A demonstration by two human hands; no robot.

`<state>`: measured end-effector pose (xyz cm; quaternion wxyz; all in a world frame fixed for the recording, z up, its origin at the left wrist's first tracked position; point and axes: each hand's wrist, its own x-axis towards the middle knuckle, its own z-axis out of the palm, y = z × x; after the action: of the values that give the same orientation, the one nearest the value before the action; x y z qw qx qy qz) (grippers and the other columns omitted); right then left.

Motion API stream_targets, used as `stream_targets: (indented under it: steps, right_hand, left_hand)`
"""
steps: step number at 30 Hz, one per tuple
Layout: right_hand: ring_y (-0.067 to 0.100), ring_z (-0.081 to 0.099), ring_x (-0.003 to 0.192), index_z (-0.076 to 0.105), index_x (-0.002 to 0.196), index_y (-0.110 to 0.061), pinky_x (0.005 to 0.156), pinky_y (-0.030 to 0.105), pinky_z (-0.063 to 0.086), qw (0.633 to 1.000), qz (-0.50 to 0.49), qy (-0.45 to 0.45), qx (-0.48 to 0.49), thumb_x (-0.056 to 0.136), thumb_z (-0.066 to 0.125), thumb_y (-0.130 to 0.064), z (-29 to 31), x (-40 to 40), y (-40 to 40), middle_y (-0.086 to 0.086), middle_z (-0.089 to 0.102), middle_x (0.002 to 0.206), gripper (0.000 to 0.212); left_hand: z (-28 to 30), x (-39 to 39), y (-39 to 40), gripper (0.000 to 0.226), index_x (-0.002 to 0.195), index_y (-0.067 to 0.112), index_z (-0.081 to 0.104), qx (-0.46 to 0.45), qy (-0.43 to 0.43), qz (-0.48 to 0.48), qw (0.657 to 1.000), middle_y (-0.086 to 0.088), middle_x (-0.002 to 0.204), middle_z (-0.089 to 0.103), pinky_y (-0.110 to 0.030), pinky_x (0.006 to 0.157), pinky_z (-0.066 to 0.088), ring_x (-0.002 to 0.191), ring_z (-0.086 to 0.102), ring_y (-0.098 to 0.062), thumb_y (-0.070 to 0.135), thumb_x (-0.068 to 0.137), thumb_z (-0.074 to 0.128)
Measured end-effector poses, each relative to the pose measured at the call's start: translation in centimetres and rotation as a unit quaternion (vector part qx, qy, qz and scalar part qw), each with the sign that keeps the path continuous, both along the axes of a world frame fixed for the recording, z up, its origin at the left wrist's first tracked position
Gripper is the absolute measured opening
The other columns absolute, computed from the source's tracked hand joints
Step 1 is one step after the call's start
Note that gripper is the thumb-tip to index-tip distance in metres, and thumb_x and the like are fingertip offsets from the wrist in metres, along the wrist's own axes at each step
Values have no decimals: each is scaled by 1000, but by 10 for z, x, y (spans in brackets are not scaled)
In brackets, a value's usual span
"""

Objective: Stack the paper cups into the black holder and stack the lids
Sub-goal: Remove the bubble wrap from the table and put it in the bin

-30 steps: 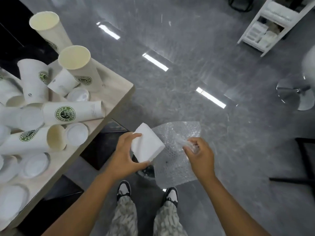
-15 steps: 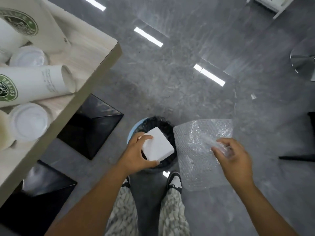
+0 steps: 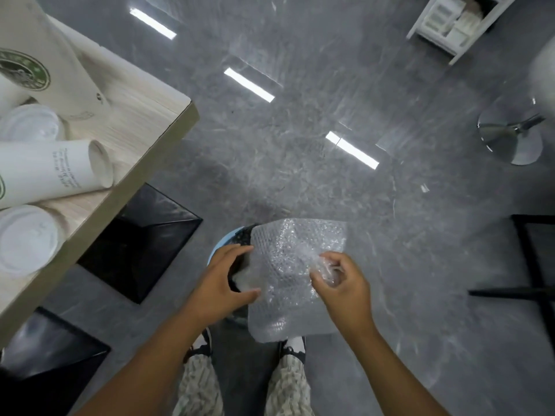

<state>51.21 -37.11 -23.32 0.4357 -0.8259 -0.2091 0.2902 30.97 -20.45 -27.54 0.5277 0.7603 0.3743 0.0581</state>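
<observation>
White paper cups with a green logo sit on the wooden table [image 3: 144, 115] at the left: one lies on its side [image 3: 51, 172] and a tall one [image 3: 45, 61] stands behind it. White lids [image 3: 27, 235] lie beside them. My left hand [image 3: 220, 283] hovers with spread fingers over a blue-rimmed bin [image 3: 222, 241] on the floor. A blurred white block [image 3: 244, 277] is just below the palm, free of the fingers. My right hand [image 3: 345, 283] pinches a sheet of bubble wrap [image 3: 288, 250] over the bin.
Black table bases [image 3: 141, 238] stand on the grey floor under the table edge. A chrome stool base [image 3: 510, 139] and a black chair frame [image 3: 534, 265] are at the right. A white shelf unit [image 3: 453, 22] is far back. My shoes are just behind the bin.
My left hand has let go of the white block over the bin. My right hand has brought the bubble wrap left, over the bin. The view has tilted down.
</observation>
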Motion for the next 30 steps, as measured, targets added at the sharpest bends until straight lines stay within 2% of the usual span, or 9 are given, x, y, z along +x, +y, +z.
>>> stream_targets:
  steps: [4,6,10,13,15,18,22,25,30]
  right_hand:
    - [5,65,103,64,117,-34,84,13,53,996,83,21,-18,82,84,-13,-28,-19,23,-6,64,116,45]
    - [5,62,107,63,126,-29,89,14,52,990,128,24,-43,82,85,-15,-42,-24,28,-8,59,120,51]
    - [1,51,119,50,146,-23,95,-1,37,967,234,23,-103,83,85,-22,-64,-22,29,-10,50,134,72]
    - [9,41,126,49,150,-24,105,13,31,949,277,-47,-143,83,84,-28,-79,-16,26,-5,49,139,76]
    - [14,39,122,51,147,-28,106,24,33,948,271,-62,-158,81,86,-29,-85,-15,25,-4,48,132,75]
    - [12,48,110,56,143,-26,104,25,44,960,242,-42,-135,78,89,-20,-91,-14,24,-4,41,126,72]
    - [9,54,92,67,125,-14,89,7,47,972,182,-107,-105,77,88,-6,-101,-18,22,5,37,135,52]
    - [13,55,101,68,118,-13,85,-1,40,967,187,-153,-76,78,85,-5,-104,-29,29,2,42,129,44]
    - [8,60,100,58,136,-25,78,13,53,981,194,7,-28,83,84,-14,-100,-50,46,-10,58,117,60]
  left_hand:
    - [0,-3,4,73,133,50,52,-1,-5,3,1000,45,134,39,-14,109,39,132,43,9,28,75,93]
    - [-4,-8,4,70,135,45,55,-18,0,14,1000,39,135,42,-15,106,41,129,46,10,28,77,91]
    - [-14,-22,4,66,133,44,58,-44,7,40,998,25,135,49,-18,105,44,124,49,12,28,78,91]
    - [-19,-29,4,62,128,46,60,-58,9,50,997,26,133,51,-18,103,45,124,50,11,26,78,90]
    - [-21,-32,4,60,128,45,61,-65,16,52,996,22,135,53,-17,100,45,123,50,9,27,79,90]
    - [-23,-32,5,58,128,45,61,-72,19,55,996,22,135,53,-17,97,46,122,51,8,28,80,90]
    - [-28,-32,9,57,126,44,62,-79,20,60,995,21,132,53,-20,98,48,120,53,6,27,80,90]
    - [-33,-32,10,56,126,46,62,-85,19,71,994,19,132,55,-21,98,48,121,53,4,30,80,89]
    - [-37,-34,10,58,128,46,61,-98,20,81,992,18,135,54,-23,101,49,123,53,4,29,80,89]
